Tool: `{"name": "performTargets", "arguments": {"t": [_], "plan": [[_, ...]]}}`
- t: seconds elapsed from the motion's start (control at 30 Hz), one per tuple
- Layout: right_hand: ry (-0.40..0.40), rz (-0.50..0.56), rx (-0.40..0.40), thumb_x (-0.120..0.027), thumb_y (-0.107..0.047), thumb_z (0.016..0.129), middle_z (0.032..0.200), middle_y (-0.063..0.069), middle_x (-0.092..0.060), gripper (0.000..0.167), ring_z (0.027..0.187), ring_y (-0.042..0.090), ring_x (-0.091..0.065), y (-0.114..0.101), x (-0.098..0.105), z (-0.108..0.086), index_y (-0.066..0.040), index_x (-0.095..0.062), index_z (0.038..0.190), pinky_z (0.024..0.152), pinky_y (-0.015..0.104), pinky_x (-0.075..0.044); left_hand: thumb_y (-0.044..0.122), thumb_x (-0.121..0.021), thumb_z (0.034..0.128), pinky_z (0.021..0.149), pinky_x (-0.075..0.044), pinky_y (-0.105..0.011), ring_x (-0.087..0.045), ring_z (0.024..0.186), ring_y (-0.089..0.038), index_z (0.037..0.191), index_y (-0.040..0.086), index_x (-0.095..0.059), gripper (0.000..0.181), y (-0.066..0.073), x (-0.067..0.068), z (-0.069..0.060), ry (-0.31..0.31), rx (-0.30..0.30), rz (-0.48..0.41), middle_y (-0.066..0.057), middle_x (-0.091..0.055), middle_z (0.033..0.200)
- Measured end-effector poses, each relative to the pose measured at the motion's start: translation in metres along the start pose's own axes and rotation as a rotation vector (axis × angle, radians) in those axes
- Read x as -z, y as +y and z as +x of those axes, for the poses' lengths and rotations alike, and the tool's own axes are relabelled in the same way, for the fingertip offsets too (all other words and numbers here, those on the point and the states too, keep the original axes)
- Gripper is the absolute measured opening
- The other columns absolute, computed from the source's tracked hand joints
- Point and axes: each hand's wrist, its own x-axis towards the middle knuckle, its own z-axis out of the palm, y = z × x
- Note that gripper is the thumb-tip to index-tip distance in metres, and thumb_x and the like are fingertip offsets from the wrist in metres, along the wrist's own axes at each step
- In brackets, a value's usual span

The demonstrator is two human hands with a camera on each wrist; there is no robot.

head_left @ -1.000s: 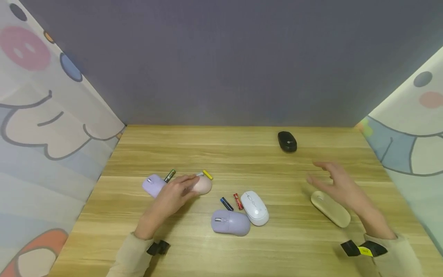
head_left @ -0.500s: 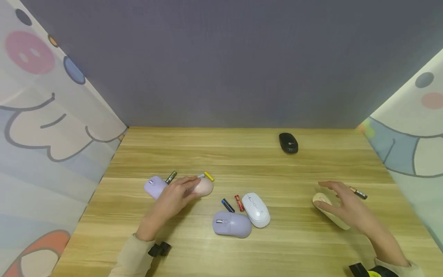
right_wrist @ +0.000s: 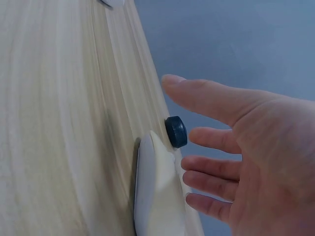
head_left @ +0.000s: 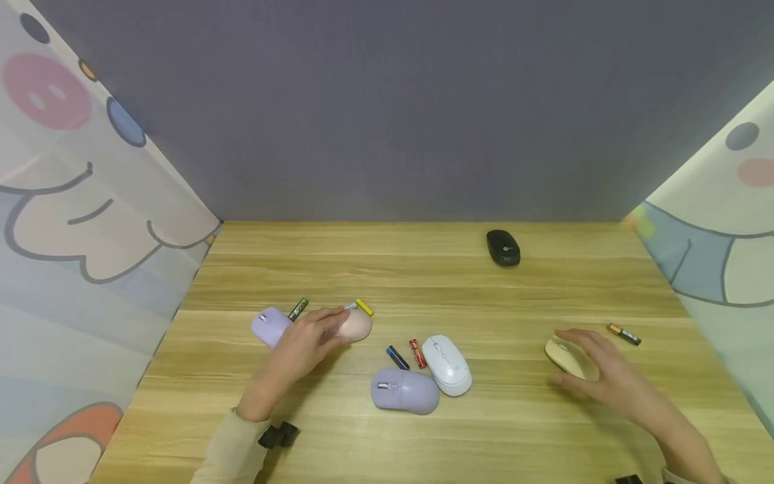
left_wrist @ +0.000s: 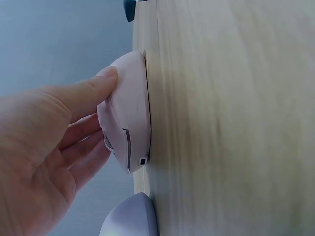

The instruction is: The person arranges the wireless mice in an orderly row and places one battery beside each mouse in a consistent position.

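My left hand holds a pink computer mouse on the wooden table. In the left wrist view, its thumb lies on the near side of the mouse and the fingers reach round the far side. My right hand hovers over a pale yellow mouse, thumb and fingers spread apart on either side. The right wrist view shows a gap between that hand and the mouse. Part of the yellow mouse is hidden under the hand. A black-and-gold battery lies just beyond.
A lilac mouse and a green-and-black battery lie left. Yellow and silver batteries touch or nearly touch the pink mouse. Centrally sit a purple mouse, white mouse, blue-black battery and red battery. A black mouse is farther back.
My right hand has come down and nearer, from beyond the yellow mouse to over it, uncovering the black-and-gold battery. The left hand stays at the pink mouse.
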Motion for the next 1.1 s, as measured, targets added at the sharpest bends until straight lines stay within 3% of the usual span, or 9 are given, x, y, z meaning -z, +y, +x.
{"name": "performTargets", "arguments": {"t": [0.1,0.17,0.27,0.3,0.33,0.43,0.53,0.73,1.1], "plan": [[0.006,-0.001,-0.001,-0.087,-0.018,0.082,0.142,0.027,-0.049,0.073,0.126,0.054,-0.043,0.001,-0.001,-0.001,-0.002,-0.051,0.144,0.084,0.081,-0.042,0.027,-0.085,0.0853,0.104,-0.055,-0.051,-0.067,0.120,-0.035,0.132,0.006,-0.069,0.054,0.000,0.000,0.000,-0.004,0.003,0.000,-0.016,-0.068,0.134],[0.030,-0.012,0.016,-0.088,-0.016,0.081,0.142,0.025,-0.050,0.073,0.126,0.050,-0.044,0.002,-0.003,-0.003,-0.002,-0.052,0.143,0.101,0.074,-0.043,0.027,-0.085,0.0855,0.104,-0.055,-0.050,-0.067,0.120,-0.035,0.132,0.006,-0.069,0.054,-0.001,0.000,0.000,-0.003,0.002,0.000,-0.016,-0.068,0.134],[0.063,-0.021,0.034,-0.088,-0.014,0.081,0.141,0.023,-0.051,0.072,0.125,0.046,-0.043,0.005,-0.006,-0.005,-0.003,-0.053,0.143,0.122,0.046,-0.035,0.027,-0.085,0.0853,0.104,-0.055,-0.050,-0.068,0.119,-0.034,0.132,0.005,-0.069,0.054,-0.001,0.000,0.000,-0.001,0.002,-0.002,-0.016,-0.068,0.134],[0.075,-0.022,0.044,-0.088,-0.013,0.080,0.140,0.023,-0.051,0.072,0.125,0.045,-0.043,0.006,-0.007,-0.005,-0.003,-0.053,0.142,0.122,0.045,-0.034,0.027,-0.085,0.0853,0.104,-0.056,-0.050,-0.068,0.119,-0.034,0.131,0.005,-0.069,0.054,-0.001,0.000,0.000,0.000,0.001,-0.004,-0.016,-0.068,0.134],[0.091,-0.036,0.055,-0.089,-0.012,0.079,0.139,0.022,-0.052,0.071,0.123,0.043,-0.044,0.007,-0.008,-0.006,-0.003,-0.054,0.141,0.123,0.027,-0.029,0.027,-0.085,0.0852,0.104,-0.056,-0.050,-0.068,0.119,-0.034,0.131,0.005,-0.069,0.054,-0.001,0.000,0.000,0.001,-0.001,-0.004,-0.016,-0.068,0.133],[0.127,-0.069,0.082,-0.091,-0.011,0.076,0.135,0.021,-0.055,0.071,0.121,0.038,-0.046,0.010,-0.008,-0.005,-0.001,-0.057,0.137,0.120,0.015,-0.026,0.027,-0.085,0.0852,0.104,-0.056,-0.050,-0.068,0.119,-0.034,0.131,0.005,-0.070,0.053,0.000,0.000,0.000,-0.001,0.001,-0.004,-0.015,-0.069,0.133],[0.177,-0.118,0.133,-0.094,-0.012,0.070,0.129,0.019,-0.060,0.073,0.117,0.027,-0.048,0.016,-0.010,-0.004,0.000,-0.060,0.133,0.102,-0.006,-0.016,0.026,-0.085,0.0849,0.104,-0.056,-0.050,-0.068,0.119,-0.034,0.131,0.005,-0.070,0.053,0.000,0.000,0.000,-0.002,0.004,-0.004,-0.015,-0.069,0.133],[0.220,-0.156,0.188,-0.096,-0.010,0.063,0.121,0.017,-0.063,0.074,0.116,0.006,-0.047,0.025,-0.015,-0.006,0.002,-0.064,0.128,0.102,-0.007,-0.018,0.023,-0.087,0.0832,0.103,-0.056,-0.051,-0.068,0.117,-0.035,0.130,0.004,-0.070,0.053,0.000,-0.001,0.000,0.024,-0.013,0.001,-0.016,-0.069,0.132],[0.239,-0.197,0.226,-0.096,-0.011,0.060,0.119,0.016,-0.065,0.074,0.110,0.017,-0.051,0.025,-0.019,-0.003,0.000,-0.065,0.127,0.105,-0.005,-0.016,0.022,-0.088,0.0821,0.101,-0.057,-0.051,-0.069,0.115,-0.035,0.129,0.003,-0.071,0.053,0.000,-0.002,0.000,0.042,-0.026,-0.001,-0.017,-0.070,0.131]]}}
